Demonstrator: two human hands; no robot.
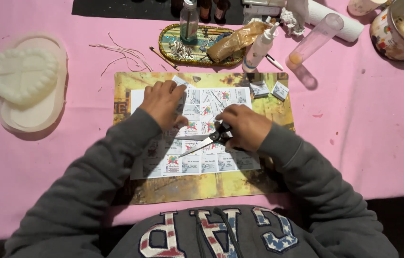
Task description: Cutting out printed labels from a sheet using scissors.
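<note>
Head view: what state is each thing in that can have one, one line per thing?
Scissors: blades open, gripped by right hand.
Printed sheet: flat on mat, pinned by left hand.
Clear tube: lying on its side.
Glass bottle: upright.
White squeeze bottle: tilted.

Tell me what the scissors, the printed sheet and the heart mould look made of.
Scissors: shiny metal blades, dark handles, likely plastic. Printed sheet: thin matte paper, lying flat. Heart mould: matte off-white, perhaps plaster or silicone; unclear.

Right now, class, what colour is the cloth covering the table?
Pink: the tablecloth shows plainly in the head view.
</note>
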